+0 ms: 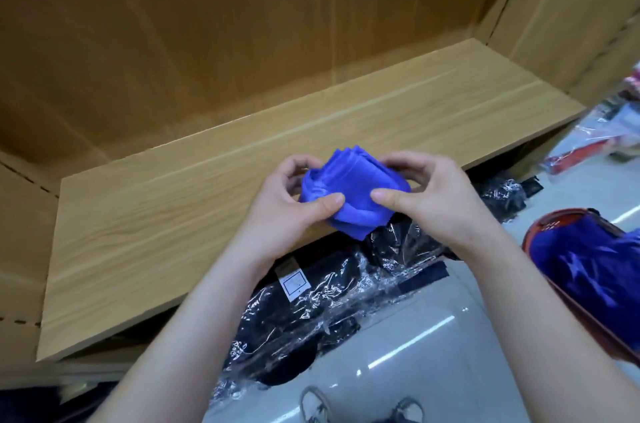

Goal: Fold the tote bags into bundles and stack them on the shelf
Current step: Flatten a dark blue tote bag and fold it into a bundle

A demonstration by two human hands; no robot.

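white label (293, 281), print illegible

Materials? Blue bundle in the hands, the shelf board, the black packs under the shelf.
Blue tote bag bundle: thin soft fabric, matte, possibly non-woven synthetic; it stacks in many thin layers and creases softly.
Shelf board: pale wood-grain surface, low sheen, likely laminate over board, though solid wood can't be excluded.
Black packs: dark goods wrapped in clear glossy plastic film; crinkles throw bright glints.

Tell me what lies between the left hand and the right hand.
In the head view, the folded blue tote bundle fills that gap; left hand and right hand pinch it from either side, above the front edge of the wooden shelf.
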